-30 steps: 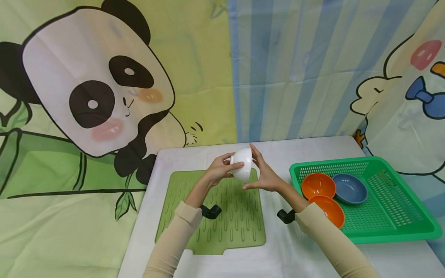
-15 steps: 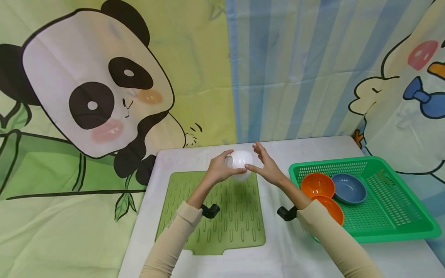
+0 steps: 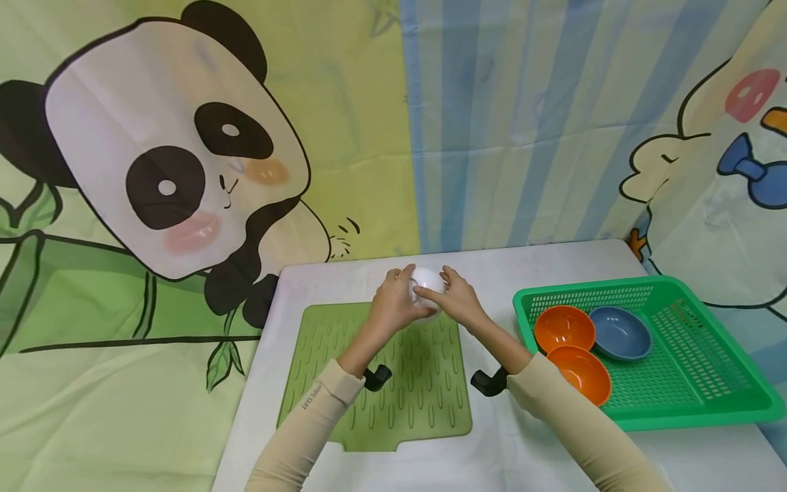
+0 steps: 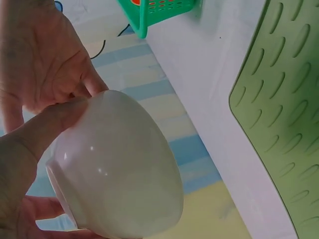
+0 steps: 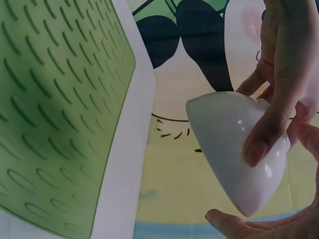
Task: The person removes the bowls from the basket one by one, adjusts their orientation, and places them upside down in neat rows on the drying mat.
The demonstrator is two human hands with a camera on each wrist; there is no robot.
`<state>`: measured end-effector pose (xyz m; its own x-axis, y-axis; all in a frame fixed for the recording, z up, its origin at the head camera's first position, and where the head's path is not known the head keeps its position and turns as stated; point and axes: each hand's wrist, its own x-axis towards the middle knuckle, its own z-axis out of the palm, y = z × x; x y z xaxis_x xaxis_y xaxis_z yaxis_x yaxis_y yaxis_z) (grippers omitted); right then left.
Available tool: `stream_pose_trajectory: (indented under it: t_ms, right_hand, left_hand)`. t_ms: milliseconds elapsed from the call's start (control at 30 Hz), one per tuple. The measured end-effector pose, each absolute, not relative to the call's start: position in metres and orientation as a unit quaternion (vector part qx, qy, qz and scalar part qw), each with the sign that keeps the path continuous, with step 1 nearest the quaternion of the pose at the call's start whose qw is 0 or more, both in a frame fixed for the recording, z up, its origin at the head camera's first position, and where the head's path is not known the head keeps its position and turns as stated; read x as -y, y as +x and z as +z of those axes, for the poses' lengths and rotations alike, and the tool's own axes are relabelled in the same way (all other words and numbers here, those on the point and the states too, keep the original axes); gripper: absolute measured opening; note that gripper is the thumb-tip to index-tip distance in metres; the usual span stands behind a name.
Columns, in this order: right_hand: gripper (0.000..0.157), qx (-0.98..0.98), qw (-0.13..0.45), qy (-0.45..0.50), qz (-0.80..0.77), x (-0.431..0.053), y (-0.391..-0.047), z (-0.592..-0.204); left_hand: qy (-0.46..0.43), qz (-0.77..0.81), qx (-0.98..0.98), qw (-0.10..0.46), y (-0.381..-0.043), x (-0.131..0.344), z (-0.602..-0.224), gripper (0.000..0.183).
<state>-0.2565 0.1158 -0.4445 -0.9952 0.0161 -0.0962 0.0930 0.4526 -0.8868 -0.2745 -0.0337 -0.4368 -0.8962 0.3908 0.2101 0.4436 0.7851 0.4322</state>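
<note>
A glossy white bowl [image 3: 428, 279] is held in the air above the far part of the green mat [image 3: 406, 369], turned on its side. My left hand [image 3: 392, 301] grips it around the foot, its thumb pressed on the bowl's wall [image 5: 234, 134] in the right wrist view. From the other side my right hand [image 3: 460, 299] reaches around the bowl, with the thumb stretched over it toward the foot and fingers by the rim. The left wrist view shows the bowl's rounded outside [image 4: 119, 164]; its inside is hidden.
At the right stands a green perforated basket [image 3: 707, 417]. It contains two orange bowls, one behind [image 3: 564, 328] and one in front [image 3: 581, 374], plus a blue bowl [image 3: 621, 333]. A white cloth [image 3: 492, 451] covers the table; printed curtains [image 3: 350, 137] hang behind it.
My right hand, open beside the bowl half a second ago, has closed in around it, its thumb now over the bowl. The bowl has turned between the hands.
</note>
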Motion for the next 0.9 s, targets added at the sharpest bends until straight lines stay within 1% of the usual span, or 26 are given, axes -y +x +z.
stream_pose_trajectory:
  t_ms: [200, 900]
  right_hand:
    - [0.092, -0.852, 0.027, 0.043, -0.522, -0.111, -0.255, -0.448]
    - [0.072, -0.826, 0.018, 0.054, -0.560, -0.113, -0.253, -0.457]
  left_hand:
    - [-0.219, -0.213, 0.949, 0.080, -0.272, 0.032, -0.439, 0.091]
    - [-0.210, -0.166, 0.959, 0.097, -0.266, 0.029, -0.441, 0.093]
